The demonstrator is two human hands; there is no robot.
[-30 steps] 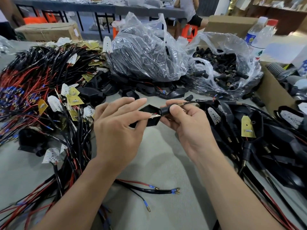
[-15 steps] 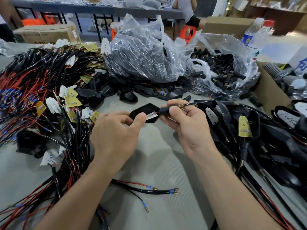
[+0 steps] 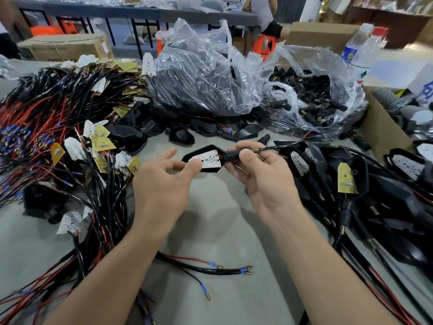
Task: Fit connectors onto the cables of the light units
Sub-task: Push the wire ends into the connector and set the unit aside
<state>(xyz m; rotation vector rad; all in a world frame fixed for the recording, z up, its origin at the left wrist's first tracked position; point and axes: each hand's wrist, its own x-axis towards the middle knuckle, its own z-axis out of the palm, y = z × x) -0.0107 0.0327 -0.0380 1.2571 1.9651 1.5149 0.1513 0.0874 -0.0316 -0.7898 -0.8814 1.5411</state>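
A black light unit (image 3: 206, 158) with a white LED board facing up hangs above the grey table between my hands. My right hand (image 3: 260, 174) grips its black connector sleeve (image 3: 233, 155), thumb on top, and the black cable (image 3: 278, 147) runs off to the right. My left hand (image 3: 164, 181) pinches the unit's left end, thumb pressing on the white board. A clear bag of loose black connectors (image 3: 311, 97) lies at the back right.
A heap of red and black cables with LED boards (image 3: 54, 137) fills the left. Finished black units (image 3: 375, 191) pile up on the right. A second plastic bag (image 3: 201, 73), bottles (image 3: 360, 48) and cardboard boxes stand behind. Loose cable ends (image 3: 243, 270) lie near my forearms.
The light unit has been turned so its white LED board faces up. My left hand shifted from wrapping the housing to pinching its left end. My right hand kept its hold.
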